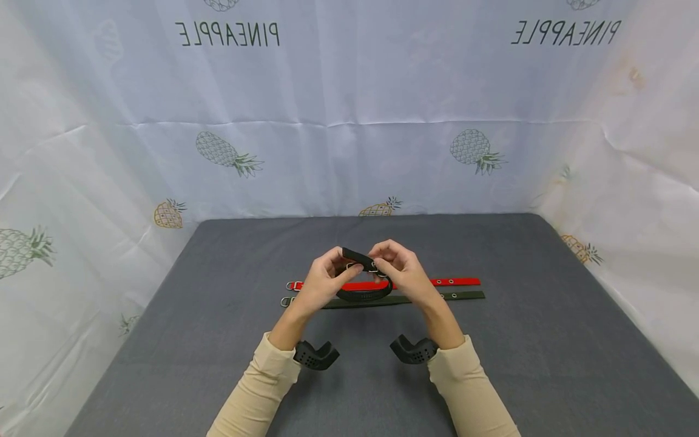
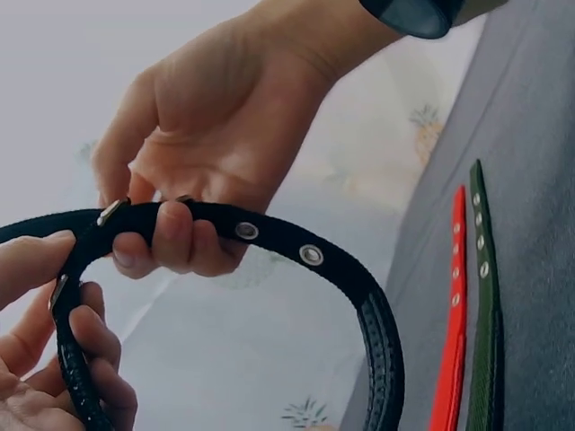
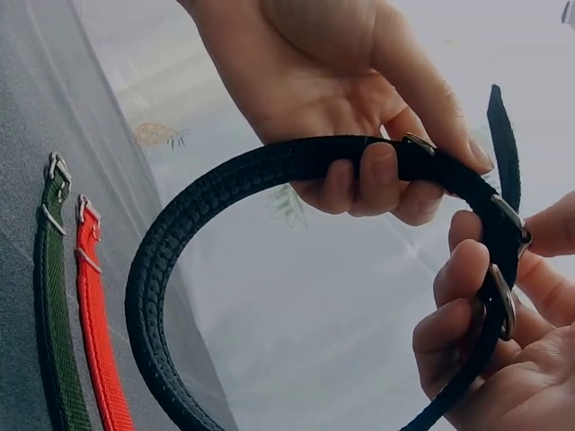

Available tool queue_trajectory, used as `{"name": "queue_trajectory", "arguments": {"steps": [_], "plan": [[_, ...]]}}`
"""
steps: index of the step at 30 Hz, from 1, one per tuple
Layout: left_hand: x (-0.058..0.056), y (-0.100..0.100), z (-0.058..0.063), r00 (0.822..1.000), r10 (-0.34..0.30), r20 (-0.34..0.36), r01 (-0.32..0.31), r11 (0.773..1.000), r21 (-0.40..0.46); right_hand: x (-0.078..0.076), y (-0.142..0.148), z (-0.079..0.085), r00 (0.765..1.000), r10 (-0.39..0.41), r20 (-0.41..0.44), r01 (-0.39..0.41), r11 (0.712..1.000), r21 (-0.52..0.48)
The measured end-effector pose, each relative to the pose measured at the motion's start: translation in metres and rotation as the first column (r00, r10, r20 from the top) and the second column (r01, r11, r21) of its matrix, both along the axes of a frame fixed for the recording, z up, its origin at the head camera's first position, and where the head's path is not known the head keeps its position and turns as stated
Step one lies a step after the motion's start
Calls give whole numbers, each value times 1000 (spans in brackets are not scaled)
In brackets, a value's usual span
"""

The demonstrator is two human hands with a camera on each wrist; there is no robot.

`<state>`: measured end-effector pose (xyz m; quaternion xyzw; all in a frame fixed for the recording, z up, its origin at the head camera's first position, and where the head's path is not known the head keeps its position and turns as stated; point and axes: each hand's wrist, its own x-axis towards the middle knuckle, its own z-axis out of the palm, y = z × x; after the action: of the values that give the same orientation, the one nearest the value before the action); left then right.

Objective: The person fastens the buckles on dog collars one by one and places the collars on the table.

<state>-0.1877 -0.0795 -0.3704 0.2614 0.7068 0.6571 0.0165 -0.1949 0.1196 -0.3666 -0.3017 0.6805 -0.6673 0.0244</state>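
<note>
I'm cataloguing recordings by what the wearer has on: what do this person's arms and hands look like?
The left sleeve and right sleeve are plain beige, ending near the wrists. The left hand and right hand wear no gloves. Each wrist bears a curved black mount, left and right, dotted with small holes. No cables show.

Both forearms [image 1: 253, 388] slant forward and inward; the wrists [image 1: 289, 329] are well apart; the left hand [image 1: 322, 280] and right hand [image 1: 405, 274] are near each other, fingers [image 2: 171, 235] curled in a grip, thumbs [image 1: 349, 275] pinching.
</note>
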Motion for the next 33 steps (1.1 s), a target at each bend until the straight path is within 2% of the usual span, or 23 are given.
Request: {"name": "queue_trajectory", "arguments": {"steps": [7,16,25,33], "plan": [[-3,-4,-4,995,50,-83,-56,995,-77,-1,0,0,991,-127,31,126,992,19],[-6,-7,-3,993,62,-96,-73,990,-117,-2,1,1,981,-181,64,184,982,-46],[-6,-5,-4,994,57,-91,-65,994,-83,-2,-1,1,978,-180,104,188,980,-67],[-4,-2,-6,986,92,-142,-103,992,-75,0,0,3,987,-115,116,119,992,-29]]}}
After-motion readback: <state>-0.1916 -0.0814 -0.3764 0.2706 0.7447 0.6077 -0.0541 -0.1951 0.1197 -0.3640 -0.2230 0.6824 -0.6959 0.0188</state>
